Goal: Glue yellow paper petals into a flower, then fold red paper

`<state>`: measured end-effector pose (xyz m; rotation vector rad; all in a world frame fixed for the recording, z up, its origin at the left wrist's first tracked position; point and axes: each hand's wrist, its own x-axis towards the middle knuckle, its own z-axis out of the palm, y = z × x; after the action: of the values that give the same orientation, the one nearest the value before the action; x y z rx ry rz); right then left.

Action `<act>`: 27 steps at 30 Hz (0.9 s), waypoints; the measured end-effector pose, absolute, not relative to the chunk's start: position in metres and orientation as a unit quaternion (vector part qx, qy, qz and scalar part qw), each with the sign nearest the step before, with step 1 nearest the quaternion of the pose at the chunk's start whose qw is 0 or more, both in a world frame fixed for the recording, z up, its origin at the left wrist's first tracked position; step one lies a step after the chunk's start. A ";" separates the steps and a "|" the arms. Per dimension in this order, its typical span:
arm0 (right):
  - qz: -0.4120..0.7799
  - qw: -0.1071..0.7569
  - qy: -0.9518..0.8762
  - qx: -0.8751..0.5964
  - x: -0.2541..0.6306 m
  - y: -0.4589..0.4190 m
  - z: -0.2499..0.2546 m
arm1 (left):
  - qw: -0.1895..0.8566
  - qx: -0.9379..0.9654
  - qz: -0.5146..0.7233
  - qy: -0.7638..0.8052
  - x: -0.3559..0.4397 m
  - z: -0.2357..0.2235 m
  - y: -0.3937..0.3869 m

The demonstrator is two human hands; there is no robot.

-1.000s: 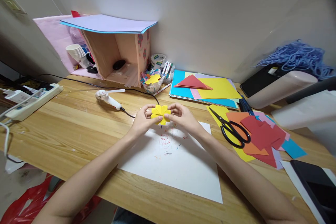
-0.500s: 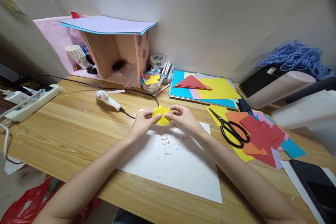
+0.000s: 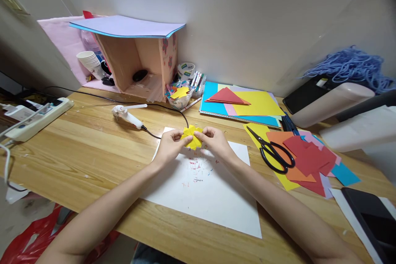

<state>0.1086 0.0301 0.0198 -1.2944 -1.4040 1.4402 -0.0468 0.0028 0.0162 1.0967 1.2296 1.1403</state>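
A yellow paper flower point(image 3: 193, 139) with creased petals is held between both hands, above the far part of a marked white sheet point(image 3: 216, 202). My left hand point(image 3: 169, 145) pinches its left side, thumb on top of the petals. On the opposite side my right hand point(image 3: 216, 142) pinches the petals in the same way. The fingertips beneath the flower are partly hidden. Black-handled scissors point(image 3: 275, 154) lie to the right on a yellow paper strip point(image 3: 260, 132). A white glue gun point(image 3: 128, 119) rests left of the hands.
Coloured paper scraps point(image 3: 309, 156) spread at the right, near a dark phone point(image 3: 368, 218). Stacked coloured sheets point(image 3: 256, 105) lie against the wall. A cardboard box point(image 3: 148, 62) and a small bowl of bits point(image 3: 179, 101) stand at the back. A power strip point(image 3: 43, 119) sits at far left.
The hands and the flower have shifted very slightly to the right, and the flower is turned a little. Both hands keep their pinch on it.
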 end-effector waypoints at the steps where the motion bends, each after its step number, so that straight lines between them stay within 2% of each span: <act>1: 0.561 0.368 -0.544 -0.504 0.108 0.029 0.019 | 0.541 0.460 0.479 0.516 -0.046 0.017 0.003; 11: 0.569 0.358 -0.588 -0.451 0.111 0.034 0.019 | 0.567 0.474 0.426 0.522 -0.051 0.026 0.008; 17: 0.554 0.355 -0.634 -0.407 0.115 0.036 0.032 | 0.499 0.548 0.427 0.517 -0.051 0.032 0.003; 20: 0.530 0.368 -0.647 -0.407 0.116 0.034 0.038 | 0.362 0.624 0.432 0.541 -0.081 0.033 -0.020; 24: 0.499 0.327 -0.685 -0.417 0.112 0.026 0.040 | 0.015 0.749 0.369 0.551 -0.164 0.019 -0.057; 27: 0.473 0.290 -0.724 -0.410 0.098 0.019 0.037 | -0.086 0.797 0.244 0.545 -0.221 0.004 -0.073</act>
<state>0.0980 0.0194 0.0369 -1.0930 -1.9322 1.2606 -0.2212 -0.0732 0.0037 2.6520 1.8146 0.8125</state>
